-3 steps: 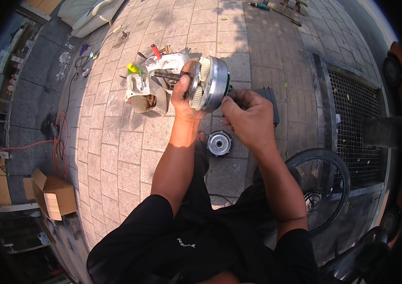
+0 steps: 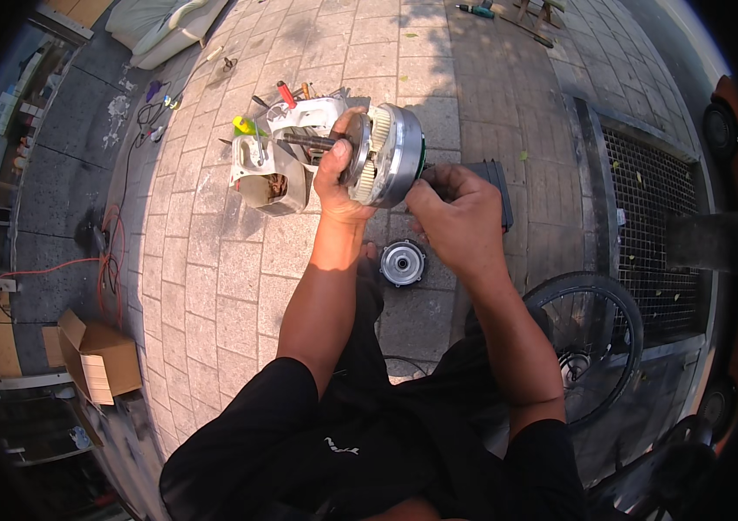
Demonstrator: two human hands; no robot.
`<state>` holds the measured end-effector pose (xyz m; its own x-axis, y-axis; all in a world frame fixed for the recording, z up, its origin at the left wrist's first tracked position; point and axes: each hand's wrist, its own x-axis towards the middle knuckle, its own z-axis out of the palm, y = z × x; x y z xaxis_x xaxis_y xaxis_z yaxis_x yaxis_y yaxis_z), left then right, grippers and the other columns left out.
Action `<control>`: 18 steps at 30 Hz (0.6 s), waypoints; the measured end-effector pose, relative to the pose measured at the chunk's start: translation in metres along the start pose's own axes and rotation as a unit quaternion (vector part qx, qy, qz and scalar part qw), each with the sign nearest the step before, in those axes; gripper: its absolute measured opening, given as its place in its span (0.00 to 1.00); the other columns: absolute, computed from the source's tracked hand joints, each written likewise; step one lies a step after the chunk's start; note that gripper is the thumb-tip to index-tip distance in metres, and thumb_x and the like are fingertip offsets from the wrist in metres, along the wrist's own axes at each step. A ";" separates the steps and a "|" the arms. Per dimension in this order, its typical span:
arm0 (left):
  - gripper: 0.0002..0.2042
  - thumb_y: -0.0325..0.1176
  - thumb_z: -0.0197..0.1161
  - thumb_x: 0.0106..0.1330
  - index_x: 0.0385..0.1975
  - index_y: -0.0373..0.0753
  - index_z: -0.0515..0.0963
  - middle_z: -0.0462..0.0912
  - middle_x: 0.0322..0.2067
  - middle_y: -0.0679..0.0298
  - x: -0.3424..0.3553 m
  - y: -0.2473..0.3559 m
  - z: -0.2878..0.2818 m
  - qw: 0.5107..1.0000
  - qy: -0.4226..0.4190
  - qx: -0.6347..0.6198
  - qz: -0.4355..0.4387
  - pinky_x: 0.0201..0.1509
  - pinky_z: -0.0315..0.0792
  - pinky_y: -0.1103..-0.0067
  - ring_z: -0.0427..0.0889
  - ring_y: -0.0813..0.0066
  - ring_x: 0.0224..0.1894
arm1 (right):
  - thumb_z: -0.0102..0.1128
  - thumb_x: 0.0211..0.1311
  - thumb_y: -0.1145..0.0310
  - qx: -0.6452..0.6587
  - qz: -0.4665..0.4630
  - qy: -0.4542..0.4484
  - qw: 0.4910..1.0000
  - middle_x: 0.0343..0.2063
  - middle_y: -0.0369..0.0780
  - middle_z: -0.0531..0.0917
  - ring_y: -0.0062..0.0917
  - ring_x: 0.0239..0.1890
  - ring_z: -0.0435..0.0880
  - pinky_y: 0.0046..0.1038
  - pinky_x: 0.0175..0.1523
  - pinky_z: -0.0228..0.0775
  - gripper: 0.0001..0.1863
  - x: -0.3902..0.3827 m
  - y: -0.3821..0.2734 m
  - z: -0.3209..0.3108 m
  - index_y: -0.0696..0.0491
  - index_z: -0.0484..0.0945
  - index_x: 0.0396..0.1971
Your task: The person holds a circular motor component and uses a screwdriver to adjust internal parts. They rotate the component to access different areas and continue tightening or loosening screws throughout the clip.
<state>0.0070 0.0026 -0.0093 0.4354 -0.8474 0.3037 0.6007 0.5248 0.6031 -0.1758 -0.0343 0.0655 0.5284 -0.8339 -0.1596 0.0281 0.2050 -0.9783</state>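
Note:
My left hand (image 2: 341, 187) grips a geared hub motor (image 2: 399, 156) from its left side, thumb against the round metal plate. Cream-coloured toothed gears show between that plate and the silver drum, and a dark axle sticks out to the left. Along the drum's right side runs a green edge. There my right hand (image 2: 458, 208) is closed in a pinch, its fingertips close against the motor; what they hold is hidden. Below the hands, a round metal hub cover (image 2: 403, 263) with a central bearing hole lies on the paving.
Cut-open white plastic jugs (image 2: 272, 178) holding tools, including a red-handled screwdriver (image 2: 286, 94), stand beyond my left hand. A black case (image 2: 497, 187) is partly behind my right hand. A bicycle wheel (image 2: 632, 323) lies at right, by a floor grate (image 2: 651, 195). A cardboard box (image 2: 111, 365) sits left.
The hub motor has turned slightly and shifted a touch to the right, so its cream gears show at a different angle. Both hands stay nearly in place.

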 end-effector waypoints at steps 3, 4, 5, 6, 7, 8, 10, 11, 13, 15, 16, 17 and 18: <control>0.24 0.49 0.67 0.66 0.56 0.44 0.73 0.80 0.57 0.54 0.000 -0.002 -0.006 1.000 -0.014 0.002 -0.009 0.69 0.75 0.52 0.81 0.52 0.62 | 0.70 0.57 0.68 -0.027 -0.026 0.020 0.999 0.27 0.42 0.89 0.19 0.31 0.86 0.25 0.39 0.79 0.16 0.002 0.010 0.000 0.67 0.85 0.37; 0.24 0.49 0.66 0.67 0.58 0.44 0.73 0.80 0.58 0.53 0.001 -0.003 -0.007 1.000 -0.013 0.007 -0.011 0.70 0.75 0.51 0.81 0.51 0.62 | 0.70 0.57 0.68 -0.029 -0.025 0.021 0.999 0.27 0.42 0.89 0.19 0.31 0.86 0.25 0.40 0.79 0.16 0.003 0.010 -0.001 0.67 0.85 0.37; 0.25 0.49 0.65 0.68 0.59 0.43 0.73 0.80 0.59 0.52 0.001 -0.003 -0.008 1.000 -0.012 0.013 -0.013 0.71 0.74 0.51 0.80 0.50 0.63 | 0.70 0.56 0.67 -0.031 -0.023 0.022 0.999 0.28 0.42 0.89 0.20 0.32 0.86 0.25 0.40 0.79 0.17 0.003 0.011 -0.001 0.67 0.85 0.37; 0.26 0.50 0.63 0.68 0.61 0.42 0.73 0.79 0.60 0.51 0.001 -0.005 -0.007 1.000 -0.001 0.007 -0.013 0.71 0.72 0.49 0.80 0.49 0.63 | 0.70 0.57 0.68 -0.032 -0.025 0.026 0.999 0.28 0.42 0.89 0.19 0.32 0.86 0.25 0.40 0.79 0.16 0.002 0.011 -0.001 0.67 0.85 0.37; 0.28 0.51 0.62 0.69 0.63 0.41 0.72 0.79 0.61 0.49 -0.001 -0.006 -0.004 1.000 0.010 0.001 -0.013 0.72 0.71 0.48 0.80 0.48 0.64 | 0.70 0.57 0.68 -0.031 -0.026 0.029 0.999 0.29 0.42 0.90 0.19 0.32 0.86 0.25 0.40 0.79 0.15 0.002 0.011 0.000 0.67 0.85 0.37; 0.29 0.52 0.60 0.70 0.65 0.40 0.71 0.79 0.63 0.48 -0.001 -0.008 -0.002 1.000 0.021 -0.005 -0.012 0.73 0.70 0.47 0.79 0.47 0.65 | 0.69 0.58 0.69 -0.031 -0.028 0.032 0.999 0.29 0.42 0.90 0.18 0.32 0.86 0.25 0.40 0.79 0.15 0.001 0.011 0.000 0.67 0.85 0.37; 0.33 0.55 0.57 0.71 0.68 0.39 0.70 0.78 0.63 0.46 0.000 -0.010 -0.005 1.000 0.011 -0.019 -0.011 0.74 0.68 0.44 0.79 0.44 0.65 | 0.69 0.59 0.70 -0.011 -0.045 0.027 0.999 0.30 0.41 0.90 0.17 0.32 0.86 0.25 0.41 0.79 0.14 0.000 0.012 0.004 0.66 0.85 0.38; 0.34 0.57 0.55 0.71 0.70 0.38 0.70 0.78 0.64 0.45 0.001 -0.011 -0.007 1.000 0.007 -0.026 -0.010 0.74 0.67 0.43 0.79 0.43 0.66 | 0.68 0.60 0.70 0.000 -0.054 0.024 0.998 0.31 0.41 0.90 0.17 0.32 0.85 0.24 0.41 0.79 0.13 0.000 0.011 0.005 0.66 0.85 0.38; 0.35 0.58 0.53 0.71 0.69 0.37 0.71 0.79 0.63 0.44 0.003 -0.011 0.000 0.998 0.006 -0.058 -0.024 0.74 0.66 0.42 0.79 0.41 0.65 | 0.68 0.62 0.71 0.015 -0.056 0.018 0.998 0.31 0.41 0.90 0.16 0.33 0.86 0.24 0.41 0.79 0.13 -0.002 0.012 0.007 0.66 0.85 0.39; 0.34 0.58 0.55 0.71 0.67 0.36 0.72 0.81 0.60 0.45 0.003 -0.011 0.011 0.996 0.015 -0.083 -0.033 0.70 0.71 0.45 0.81 0.42 0.61 | 0.68 0.63 0.71 0.019 -0.061 0.017 0.998 0.32 0.41 0.90 0.16 0.33 0.86 0.24 0.42 0.80 0.12 -0.001 0.012 0.008 0.65 0.85 0.40; 0.33 0.57 0.57 0.70 0.65 0.36 0.73 0.82 0.57 0.46 0.003 -0.011 0.020 0.995 0.024 -0.092 -0.035 0.66 0.75 0.50 0.83 0.43 0.58 | 0.68 0.64 0.71 0.015 -0.065 0.020 0.998 0.32 0.40 0.90 0.16 0.34 0.86 0.23 0.42 0.80 0.12 -0.001 0.012 0.009 0.65 0.85 0.41; 0.33 0.57 0.59 0.70 0.64 0.35 0.73 0.84 0.55 0.47 0.004 -0.012 0.024 0.994 0.032 -0.100 -0.038 0.62 0.80 0.54 0.86 0.45 0.55 | 0.68 0.64 0.71 0.011 -0.069 0.023 0.997 0.32 0.40 0.90 0.16 0.34 0.87 0.23 0.43 0.80 0.12 0.000 0.012 0.009 0.65 0.86 0.42; 0.34 0.58 0.57 0.70 0.65 0.35 0.73 0.83 0.57 0.46 0.004 -0.012 0.022 0.992 0.039 -0.113 -0.045 0.66 0.75 0.50 0.84 0.43 0.57 | 0.68 0.66 0.71 0.012 -0.078 0.022 0.997 0.32 0.39 0.89 0.15 0.32 0.85 0.22 0.39 0.78 0.13 0.000 0.012 0.010 0.66 0.85 0.43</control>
<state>-0.0137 -0.0086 0.0009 0.4185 -0.8876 0.1925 0.7702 0.4591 0.4426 -0.1671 -0.0265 0.0551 0.4781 -0.8782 -0.0124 0.1281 0.0837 -0.9882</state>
